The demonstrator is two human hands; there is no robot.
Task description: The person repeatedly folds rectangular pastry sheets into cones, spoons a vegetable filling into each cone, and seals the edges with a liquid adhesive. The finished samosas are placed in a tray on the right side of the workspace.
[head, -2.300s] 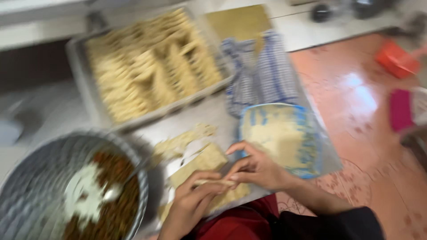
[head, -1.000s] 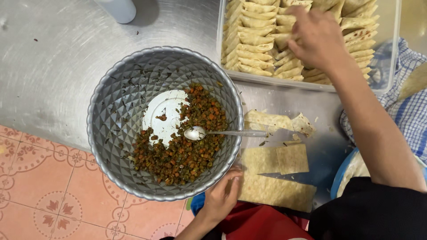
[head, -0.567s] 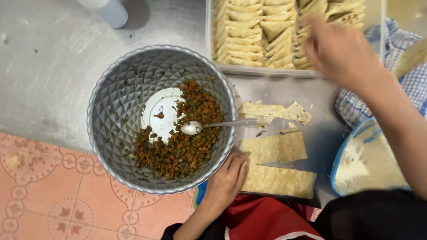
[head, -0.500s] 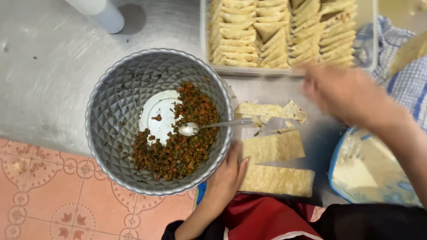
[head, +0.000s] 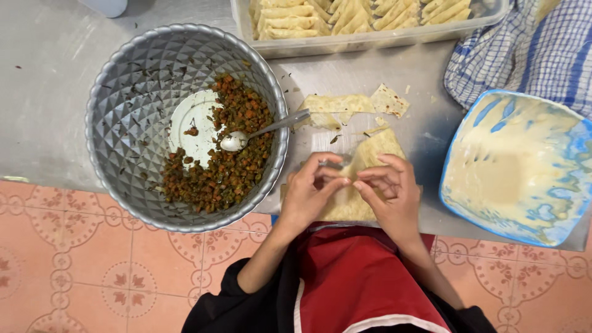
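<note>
My left hand (head: 313, 194) and my right hand (head: 388, 191) meet fingertip to fingertip over a stack of pale pastry sheets (head: 370, 157) at the near edge of the steel table (head: 49, 80). Both pinch the top sheet. Left of them stands a large faceted metal bowl (head: 123, 74) holding brown minced filling (head: 225, 160) with a spoon (head: 246, 135) resting in it. Torn pastry pieces (head: 354, 103) lie just beyond my hands.
A clear tray of folded pastries (head: 364, 15) sits at the far edge. A blue bowl of pale paste (head: 518, 166) is at the right, with a blue checked cloth (head: 530, 49) behind it. Patterned orange floor tiles (head: 74, 271) show below the table edge.
My right hand has come back from the pastry tray to the sheets in front of me. My left hand moved up from the stack's edge to meet it.
</note>
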